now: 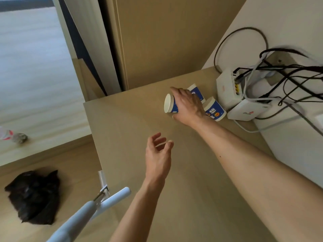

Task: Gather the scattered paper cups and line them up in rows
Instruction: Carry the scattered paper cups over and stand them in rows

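Three blue-and-white paper cups stand close together near the far right of the wooden table. My right hand grips the leftmost cup from above, with its fingers curled round the cup's side. Behind my hand a second cup is partly hidden. A third cup stands just right of my wrist. My left hand hovers over the middle of the table with loosely bent fingers, holding nothing.
White router boxes with a tangle of black and grey cables fill the far right corner. A white handle leans at the table's left edge. On the floor lie a black bag and a plastic bottle.
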